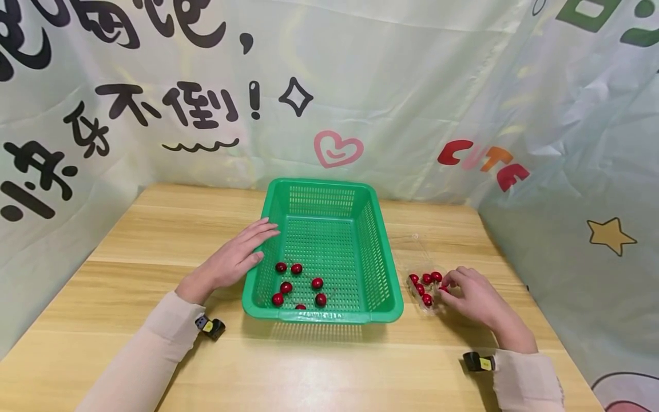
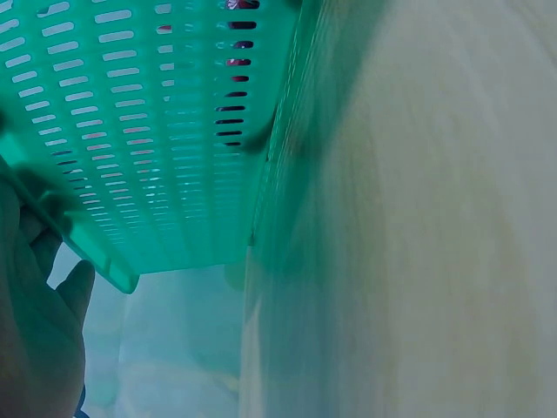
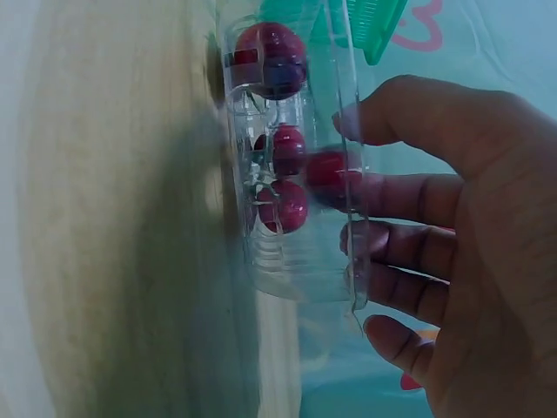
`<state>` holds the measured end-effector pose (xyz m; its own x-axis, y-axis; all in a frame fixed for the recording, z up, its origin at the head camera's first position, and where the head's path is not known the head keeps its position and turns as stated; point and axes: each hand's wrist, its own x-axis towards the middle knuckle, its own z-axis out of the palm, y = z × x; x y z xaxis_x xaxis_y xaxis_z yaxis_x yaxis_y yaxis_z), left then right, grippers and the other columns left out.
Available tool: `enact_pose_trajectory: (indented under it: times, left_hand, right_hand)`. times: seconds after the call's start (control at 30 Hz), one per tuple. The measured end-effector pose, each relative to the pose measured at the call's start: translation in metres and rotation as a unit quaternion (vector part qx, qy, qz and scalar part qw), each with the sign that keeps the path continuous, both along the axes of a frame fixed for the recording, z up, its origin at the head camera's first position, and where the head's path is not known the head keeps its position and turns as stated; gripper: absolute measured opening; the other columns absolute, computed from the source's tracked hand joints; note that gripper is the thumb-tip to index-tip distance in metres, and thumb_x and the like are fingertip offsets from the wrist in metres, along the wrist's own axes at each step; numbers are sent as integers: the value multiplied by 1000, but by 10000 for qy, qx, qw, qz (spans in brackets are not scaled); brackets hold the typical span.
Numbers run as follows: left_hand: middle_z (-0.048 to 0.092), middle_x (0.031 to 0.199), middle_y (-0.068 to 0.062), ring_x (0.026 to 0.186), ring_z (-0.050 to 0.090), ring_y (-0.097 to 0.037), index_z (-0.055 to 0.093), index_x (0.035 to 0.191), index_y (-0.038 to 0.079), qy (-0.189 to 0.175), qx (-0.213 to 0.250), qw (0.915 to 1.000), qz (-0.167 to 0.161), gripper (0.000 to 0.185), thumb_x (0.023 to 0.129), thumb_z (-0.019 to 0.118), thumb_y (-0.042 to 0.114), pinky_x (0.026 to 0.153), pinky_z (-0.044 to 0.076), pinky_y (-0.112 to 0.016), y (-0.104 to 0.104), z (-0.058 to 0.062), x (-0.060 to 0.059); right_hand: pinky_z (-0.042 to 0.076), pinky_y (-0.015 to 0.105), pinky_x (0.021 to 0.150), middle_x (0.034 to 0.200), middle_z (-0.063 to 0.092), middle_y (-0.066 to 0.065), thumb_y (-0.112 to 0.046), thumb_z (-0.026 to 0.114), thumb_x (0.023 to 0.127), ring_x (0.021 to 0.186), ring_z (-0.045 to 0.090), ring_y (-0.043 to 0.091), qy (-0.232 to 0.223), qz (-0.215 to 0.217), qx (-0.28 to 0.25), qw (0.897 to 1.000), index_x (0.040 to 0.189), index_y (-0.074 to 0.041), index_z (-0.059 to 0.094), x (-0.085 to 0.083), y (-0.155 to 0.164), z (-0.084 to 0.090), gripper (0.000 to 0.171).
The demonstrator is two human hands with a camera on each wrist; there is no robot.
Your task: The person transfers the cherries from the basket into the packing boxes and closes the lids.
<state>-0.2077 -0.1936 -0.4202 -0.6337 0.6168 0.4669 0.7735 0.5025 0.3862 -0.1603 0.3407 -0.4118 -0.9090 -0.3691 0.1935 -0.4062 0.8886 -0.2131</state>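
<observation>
We saw a rectangular green plastic basket (image 1: 323,252), its walls slotted, on the wooden table (image 1: 128,274), holding glossy round red cherries (image 1: 296,268). The left hand (image 1: 234,260) lay flat against its rim, fingers straight. The right hand (image 1: 471,294) pinched one cherry (image 3: 329,171) in a clear plastic tray (image 3: 300,261) beside the basket.

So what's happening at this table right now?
A person sits at a wooden table with a green basket in the middle. The left hand rests flat against the basket's left wall. The right hand reaches into a clear plastic tray to the basket's right and seems to pinch one of the small red fruits lying there. Several red fruits in the basket already lie on its floor near the front edge.
</observation>
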Motion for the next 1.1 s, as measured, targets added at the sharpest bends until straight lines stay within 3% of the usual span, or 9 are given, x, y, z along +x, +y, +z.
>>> enact_pose_trajectory:
  times: [0.37,0.8,1.1]
  left_hand:
    - [37,152,-14,147,17,-31,43,146,6,28,-6,10000,-8,46,101,45,16,116,20,-52,1,0,-1]
    - [37,152,-15,147,18,-31,44,145,4,30,3,10000,-22,48,98,47,11,116,20,-52,1,0,0]
    - [36,153,-13,147,17,-31,43,146,5,-2,1,10000,-6,47,100,46,13,116,19,-53,0,-1,0]
  right_hand:
    - [45,47,78,93,60,3,-22,72,88,88,56,26,-63,-47,-130,9999,96,-11,65,1,-4,6,14]
    - [47,47,81,97,62,5,-16,72,87,93,57,25,481,261,-491,9973,99,-8,64,1,-20,9,16]
    - [47,47,79,95,61,6,-12,73,84,90,57,25,938,769,-451,9916,103,-5,62,-8,-29,25,23]
